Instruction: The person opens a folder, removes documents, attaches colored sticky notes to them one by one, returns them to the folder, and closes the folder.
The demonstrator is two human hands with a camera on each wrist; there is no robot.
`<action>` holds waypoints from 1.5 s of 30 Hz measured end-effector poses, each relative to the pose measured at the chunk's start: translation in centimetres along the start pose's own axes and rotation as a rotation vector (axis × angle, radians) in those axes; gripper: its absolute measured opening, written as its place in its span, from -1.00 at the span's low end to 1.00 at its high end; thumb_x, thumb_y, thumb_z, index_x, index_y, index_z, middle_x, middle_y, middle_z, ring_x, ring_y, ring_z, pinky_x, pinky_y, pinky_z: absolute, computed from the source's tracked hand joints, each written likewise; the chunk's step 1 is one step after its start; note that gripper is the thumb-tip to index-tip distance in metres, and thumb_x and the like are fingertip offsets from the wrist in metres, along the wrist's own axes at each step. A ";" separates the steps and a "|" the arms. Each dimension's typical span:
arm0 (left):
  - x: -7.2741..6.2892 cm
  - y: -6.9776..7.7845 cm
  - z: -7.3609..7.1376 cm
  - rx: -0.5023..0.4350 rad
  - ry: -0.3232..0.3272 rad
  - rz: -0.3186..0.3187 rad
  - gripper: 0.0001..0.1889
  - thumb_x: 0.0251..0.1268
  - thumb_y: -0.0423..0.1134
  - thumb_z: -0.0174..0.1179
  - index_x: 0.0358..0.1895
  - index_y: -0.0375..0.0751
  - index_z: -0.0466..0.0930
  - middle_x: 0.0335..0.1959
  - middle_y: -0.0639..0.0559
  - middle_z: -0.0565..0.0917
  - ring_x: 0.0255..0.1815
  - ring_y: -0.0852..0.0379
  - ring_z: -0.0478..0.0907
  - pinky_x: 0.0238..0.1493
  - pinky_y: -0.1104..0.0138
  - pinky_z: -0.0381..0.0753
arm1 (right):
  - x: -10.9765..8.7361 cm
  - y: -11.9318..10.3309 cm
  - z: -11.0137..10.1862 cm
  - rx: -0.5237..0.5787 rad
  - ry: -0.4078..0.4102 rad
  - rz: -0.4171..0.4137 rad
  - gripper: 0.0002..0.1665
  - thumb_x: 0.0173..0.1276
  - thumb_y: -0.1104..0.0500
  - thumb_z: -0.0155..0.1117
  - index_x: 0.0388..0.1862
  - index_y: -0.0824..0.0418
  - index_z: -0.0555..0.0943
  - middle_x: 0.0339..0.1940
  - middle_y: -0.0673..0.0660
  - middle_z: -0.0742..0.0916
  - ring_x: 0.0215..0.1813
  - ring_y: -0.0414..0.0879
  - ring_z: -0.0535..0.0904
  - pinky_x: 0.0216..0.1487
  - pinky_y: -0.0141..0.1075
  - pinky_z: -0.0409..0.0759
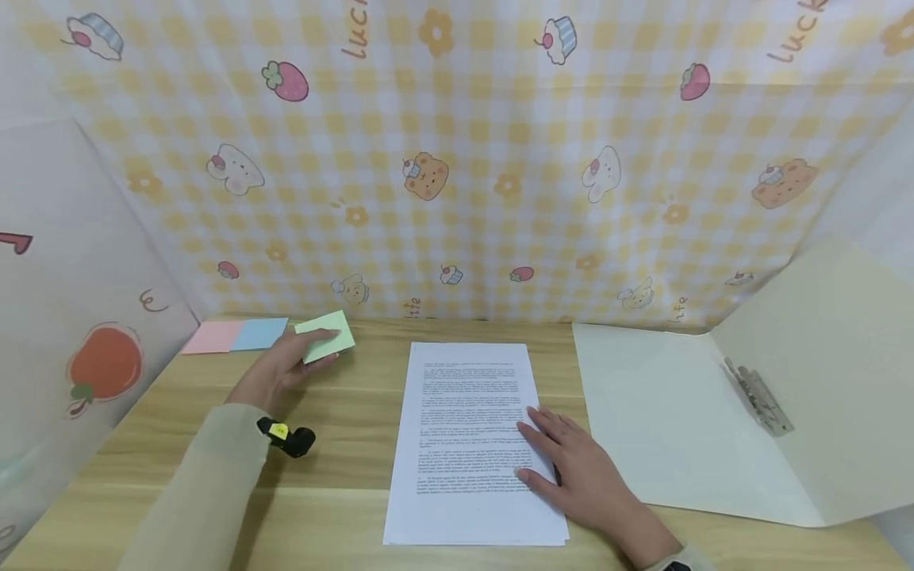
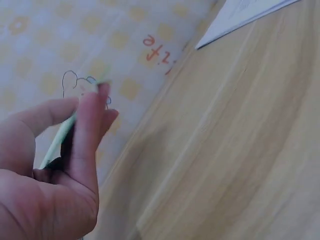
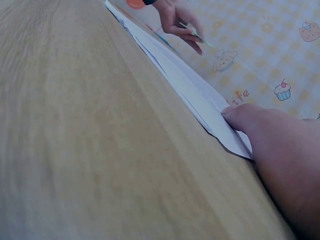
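Observation:
Between thumb and fingers, my left hand (image 1: 289, 361) pinches a light green sticky note pad (image 1: 336, 342), held above the table at the back left. In the left wrist view the green pad (image 2: 59, 142) shows edge-on in the grip. My right hand (image 1: 578, 472) rests with extended fingers on the right edge of a stack of printed paper sheets (image 1: 467, 444). From the right wrist view, the stack (image 3: 185, 90) lies flat with its sheet edges slightly uneven, and the right thumb (image 3: 240, 117) is on top.
Pink (image 1: 212, 337) and blue sticky notes (image 1: 259, 334) lie side by side at the back left. On the right an open cream folder (image 1: 643, 420) has a metal clip (image 1: 760, 396), its cover leaning up against the side wall. A checked cloth (image 1: 471, 238) hangs behind the wooden table (image 1: 336, 492).

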State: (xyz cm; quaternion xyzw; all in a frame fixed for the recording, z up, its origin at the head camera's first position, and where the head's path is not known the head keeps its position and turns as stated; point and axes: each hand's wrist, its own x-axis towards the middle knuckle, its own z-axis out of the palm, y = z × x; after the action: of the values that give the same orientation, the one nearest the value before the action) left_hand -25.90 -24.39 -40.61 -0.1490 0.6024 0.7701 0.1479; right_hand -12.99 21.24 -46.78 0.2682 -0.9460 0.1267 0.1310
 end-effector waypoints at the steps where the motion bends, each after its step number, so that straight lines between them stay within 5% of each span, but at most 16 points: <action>1: -0.1 -0.2 0.1 0.007 -0.012 0.020 -0.60 0.36 -0.30 0.31 0.09 -0.06 0.30 -0.21 0.09 0.62 -0.28 0.21 0.71 -0.13 0.42 0.75 | 0.0 0.0 0.0 0.001 0.000 0.001 -0.24 0.31 -0.34 0.30 0.39 -0.02 0.56 0.50 0.06 0.53 0.51 0.03 0.45 0.49 0.00 0.40; 7: -0.7 -0.9 0.6 0.082 -0.098 0.136 -0.75 0.42 -0.27 0.25 0.06 -0.01 0.46 -0.21 0.18 0.75 -0.20 0.23 0.70 -0.21 0.40 0.76 | 0.2 0.0 0.0 -0.004 0.004 -0.001 -0.25 0.31 -0.33 0.31 0.40 -0.03 0.55 0.50 0.06 0.53 0.52 0.01 0.44 0.51 -0.02 0.35; 12: -1.1 -1.5 0.9 0.128 -0.277 0.172 -0.59 0.58 -0.25 0.00 0.40 -0.14 0.31 0.09 0.15 0.78 -0.04 0.19 0.70 -0.05 0.37 0.66 | 0.3 0.1 -0.1 -0.024 0.036 -0.024 -0.26 0.30 -0.31 0.33 0.37 0.00 0.57 0.48 0.08 0.55 0.50 0.03 0.47 0.49 -0.01 0.39; 18: -1.9 -2.3 1.2 -0.168 -0.443 0.102 -0.34 0.63 -0.39 -0.24 0.66 0.10 -0.12 0.26 -0.12 0.65 0.21 -0.04 0.66 0.38 0.03 0.53 | 0.5 0.2 -0.3 -0.026 0.031 -0.022 -0.25 0.31 -0.32 0.32 0.38 -0.01 0.57 0.49 0.07 0.55 0.51 0.03 0.46 0.49 0.00 0.39; 21: -2.4 -2.4 1.5 -0.213 -0.481 0.119 -0.41 0.70 -0.26 -0.35 0.67 -0.05 -0.23 0.23 -0.15 0.66 0.22 -0.09 0.67 0.42 -0.09 0.44 | 0.6 0.3 -0.3 -0.022 0.016 -0.013 -0.25 0.32 -0.33 0.30 0.40 -0.03 0.55 0.50 0.07 0.52 0.53 0.02 0.43 0.51 -0.01 0.37; 25: -3.0 -2.4 2.2 -0.236 -0.492 0.146 -0.29 0.66 0.19 -0.45 0.57 -0.29 -0.03 0.15 -0.14 0.72 0.15 -0.06 0.71 0.35 -0.08 0.53 | 0.7 0.4 -0.4 -0.017 0.009 -0.007 -0.25 0.33 -0.33 0.28 0.40 -0.03 0.55 0.51 0.07 0.52 0.53 0.02 0.42 0.52 -0.01 0.36; 28: -3.3 -2.6 2.7 -0.312 -0.530 0.146 -0.17 0.53 0.39 -0.49 0.41 -0.29 0.22 0.15 -0.19 0.72 0.12 -0.09 0.72 0.27 -0.06 0.60 | 0.6 0.4 -0.4 -0.017 0.011 -0.006 -0.26 0.34 -0.32 0.28 0.40 -0.02 0.55 0.51 0.07 0.52 0.53 0.02 0.42 0.51 -0.01 0.36; 32: -3.4 -3.1 2.9 -0.404 -0.686 0.129 -0.15 0.53 0.40 -0.49 0.41 -0.26 0.34 0.22 -0.25 0.67 0.18 -0.14 0.68 0.32 -0.05 0.56 | 0.6 0.5 -0.4 -0.016 0.008 -0.004 -0.26 0.34 -0.32 0.28 0.41 -0.02 0.54 0.52 0.07 0.51 0.54 0.04 0.42 0.51 0.00 0.37; 37: -3.5 -4.1 3.0 -0.487 -0.886 0.110 -0.17 0.57 0.36 -0.54 0.56 -0.18 0.20 0.27 -0.27 0.58 0.27 -0.16 0.58 0.44 -0.07 0.43 | 0.3 0.3 -0.3 -0.025 -0.012 -0.019 -0.25 0.38 -0.35 0.22 0.42 -0.01 0.52 0.52 0.07 0.50 0.54 0.04 0.41 0.50 0.02 0.40; 45: -4.5 -5.4 3.4 -0.562 -0.942 0.070 -0.12 0.56 0.35 -0.60 0.48 -0.34 0.23 0.25 -0.21 0.53 0.25 -0.13 0.49 0.44 -0.02 0.38 | 0.0 -0.3 -0.6 -0.068 -0.029 -0.061 -0.24 0.42 -0.37 0.14 0.40 0.05 0.55 0.50 0.10 0.53 0.54 0.00 0.41 0.51 0.06 0.37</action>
State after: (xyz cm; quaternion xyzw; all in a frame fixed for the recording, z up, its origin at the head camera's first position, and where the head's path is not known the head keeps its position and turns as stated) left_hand -19.79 -20.02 -42.77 0.1982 0.2469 0.8891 0.3305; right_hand -12.73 21.19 -46.22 0.2941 -0.9429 0.0868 0.1302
